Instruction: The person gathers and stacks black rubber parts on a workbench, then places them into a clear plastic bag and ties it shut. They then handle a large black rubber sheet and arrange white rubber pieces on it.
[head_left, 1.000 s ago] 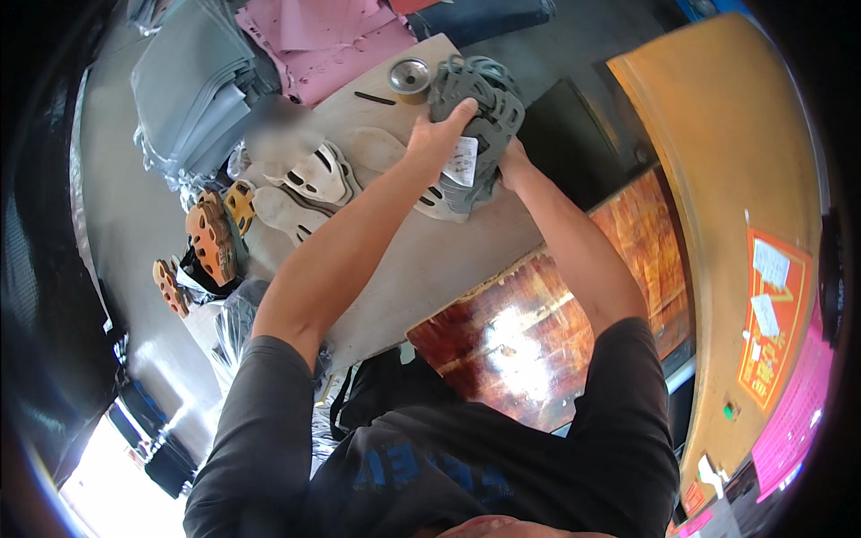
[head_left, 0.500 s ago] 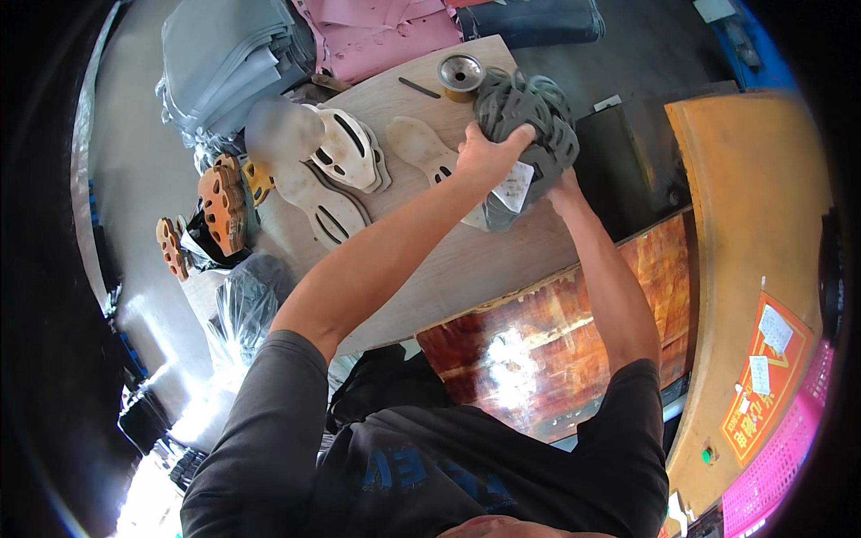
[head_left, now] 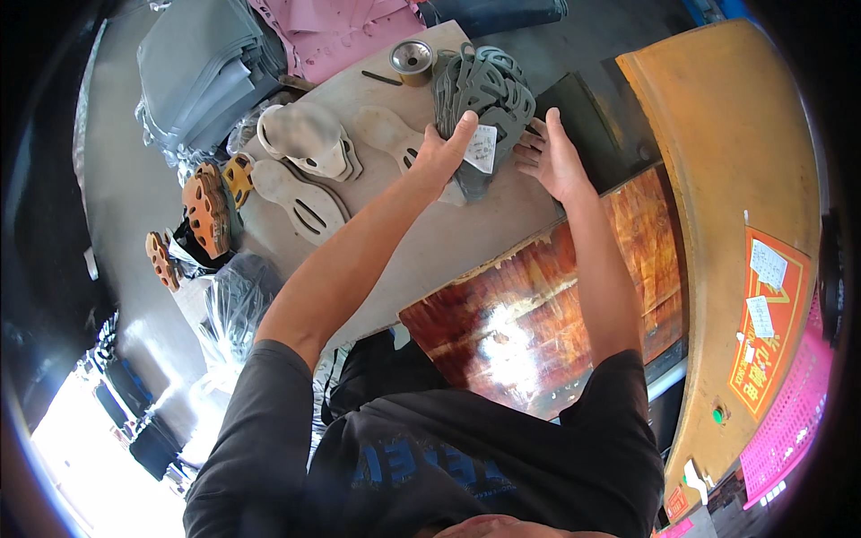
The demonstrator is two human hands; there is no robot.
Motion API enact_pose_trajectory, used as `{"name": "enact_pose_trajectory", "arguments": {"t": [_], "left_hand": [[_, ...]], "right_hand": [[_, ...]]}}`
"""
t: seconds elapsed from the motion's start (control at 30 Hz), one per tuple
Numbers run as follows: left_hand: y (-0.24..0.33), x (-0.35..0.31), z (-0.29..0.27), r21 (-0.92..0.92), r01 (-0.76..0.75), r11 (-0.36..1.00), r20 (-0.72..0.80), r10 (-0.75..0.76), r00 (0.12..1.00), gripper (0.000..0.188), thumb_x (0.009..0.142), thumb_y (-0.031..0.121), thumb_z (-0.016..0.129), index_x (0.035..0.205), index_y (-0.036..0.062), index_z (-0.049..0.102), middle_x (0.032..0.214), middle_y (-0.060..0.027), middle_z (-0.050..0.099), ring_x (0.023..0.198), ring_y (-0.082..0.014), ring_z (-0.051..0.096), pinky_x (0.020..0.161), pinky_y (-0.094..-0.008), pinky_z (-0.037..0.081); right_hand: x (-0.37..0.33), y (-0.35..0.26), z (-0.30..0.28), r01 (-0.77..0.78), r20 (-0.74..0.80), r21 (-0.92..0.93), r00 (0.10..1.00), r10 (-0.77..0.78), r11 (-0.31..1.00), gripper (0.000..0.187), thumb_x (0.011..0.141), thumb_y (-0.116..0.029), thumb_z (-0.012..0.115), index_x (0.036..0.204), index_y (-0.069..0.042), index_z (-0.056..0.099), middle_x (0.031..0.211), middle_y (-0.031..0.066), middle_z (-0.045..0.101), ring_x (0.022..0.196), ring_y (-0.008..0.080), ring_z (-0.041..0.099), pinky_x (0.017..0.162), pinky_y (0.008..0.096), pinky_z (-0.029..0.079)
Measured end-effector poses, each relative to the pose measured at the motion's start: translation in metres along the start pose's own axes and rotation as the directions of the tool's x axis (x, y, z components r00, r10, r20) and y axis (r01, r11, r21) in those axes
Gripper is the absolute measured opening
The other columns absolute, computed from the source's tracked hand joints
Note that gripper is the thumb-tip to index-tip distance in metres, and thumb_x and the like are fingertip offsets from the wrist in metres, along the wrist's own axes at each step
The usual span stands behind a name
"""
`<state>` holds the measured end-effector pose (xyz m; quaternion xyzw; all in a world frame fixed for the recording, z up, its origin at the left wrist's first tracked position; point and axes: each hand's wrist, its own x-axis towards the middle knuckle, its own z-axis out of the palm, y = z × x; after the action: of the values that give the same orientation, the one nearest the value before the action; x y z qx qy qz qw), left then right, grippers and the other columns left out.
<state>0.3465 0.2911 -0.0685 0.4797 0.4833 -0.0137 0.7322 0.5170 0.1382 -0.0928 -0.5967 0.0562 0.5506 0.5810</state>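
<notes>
A bundle of grey-green cut-out sole pieces point(head_left: 484, 94) stands on the far right part of the table, with a white paper label point(head_left: 481, 149) on its near side. Beside the bundle's left edge is my left hand point(head_left: 444, 157), thumb stretched out and apart from the fingers, which the hand partly hides. To the right of the bundle, my right hand point(head_left: 554, 160) is open, fingers spread and thumb up, holding nothing. Left of the bundle lies a pale sole-shaped piece point(head_left: 386, 130). A metal cup-shaped piece point(head_left: 413, 61) stands behind, near a dark thin strip point(head_left: 381, 78).
Cream sole pieces point(head_left: 336, 157) are stacked on the table point(head_left: 386, 242), with orange ones point(head_left: 206, 211) at its left. A clear plastic bag point(head_left: 238, 296) sits at the near left corner. Grey sheets point(head_left: 206, 76) and pink sheets point(head_left: 336, 36) lie beyond. A yellow-brown panel point(head_left: 735, 134) rises at right.
The bundle of sole pieces now stands upright on the table. My right hand has come off it to the right, and my left hand's grip has loosened. The whole view has shifted.
</notes>
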Motion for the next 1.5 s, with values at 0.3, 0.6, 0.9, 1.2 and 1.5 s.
{"name": "enact_pose_trajectory", "arguments": {"t": [0.3,0.6,0.9,1.2,1.5], "left_hand": [[-0.019,0.013,0.016,-0.136,0.068,0.988,0.021,-0.065,0.998,0.107,0.09,0.075,0.069,0.15,-0.0099,0.044,0.144,-0.0191,0.056,0.127,-0.0296,0.059,0.094,-0.0498,0.053],[-0.007,0.008,0.023,0.039,0.019,0.999,-0.08,-0.016,0.997,0.118,0.089,0.077,0.068,0.165,-0.0026,0.027,0.159,-0.0235,0.046,0.143,-0.0374,0.051,0.107,-0.0588,0.051],[-0.038,-0.062,-0.03,-0.102,0.081,0.991,0.011,-0.08,0.997,0.109,0.096,0.074,0.062,0.161,-0.0083,0.032,0.161,-0.0246,0.042,0.146,-0.0367,0.049,0.109,-0.0556,0.052],[-0.21,-0.282,-0.14,-0.116,0.108,0.987,0.098,-0.097,0.99,0.033,0.106,0.032,0.063,0.096,0.0011,0.07,0.087,-0.0036,0.069,0.079,-0.0118,0.065,0.069,-0.0271,0.053],[-0.248,-0.499,-0.307,0.331,0.068,0.941,-0.691,0.192,0.697,0.026,0.094,0.021,0.075,0.109,-0.0002,0.075,0.101,-0.022,0.076,0.093,-0.0378,0.074,0.085,-0.0465,0.057]], "right_hand": [[-0.002,0.016,0.051,0.305,0.047,-0.295,0.951,-0.305,0.905,0.089,0.1,-0.053,0.069,0.159,0.005,0.035,0.147,0.0196,0.058,0.135,0.0263,0.057,0.113,0.0386,0.045],[0.012,0.033,0.057,0.356,-0.047,-0.244,0.925,-0.378,0.902,0.1,0.099,-0.057,0.068,0.166,0.003,0.024,0.157,0.0214,0.049,0.143,0.0303,0.05,0.117,0.0411,0.041],[-0.063,0.004,0.038,0.283,-0.229,-0.322,0.903,-0.364,0.903,0.107,0.094,-0.064,0.072,0.17,-0.007,0.023,0.163,0.0179,0.044,0.143,0.0307,0.047,0.109,0.0536,0.044],[-0.208,0.104,0.157,0.432,0.099,-0.114,0.901,-0.422,0.895,0.041,0.109,-0.019,0.064,0.142,0.006,0.059,0.12,0.0144,0.071,0.105,0.0197,0.071,0.095,0.0356,0.06],[-0.198,0.29,0.32,-0.036,0.278,-0.466,0.942,0.186,0.884,0.057,0.11,-0.039,0.061,0.152,0.0,0.053,0.136,0.0127,0.064,0.119,0.0237,0.065,0.101,0.0415,0.055]]}}
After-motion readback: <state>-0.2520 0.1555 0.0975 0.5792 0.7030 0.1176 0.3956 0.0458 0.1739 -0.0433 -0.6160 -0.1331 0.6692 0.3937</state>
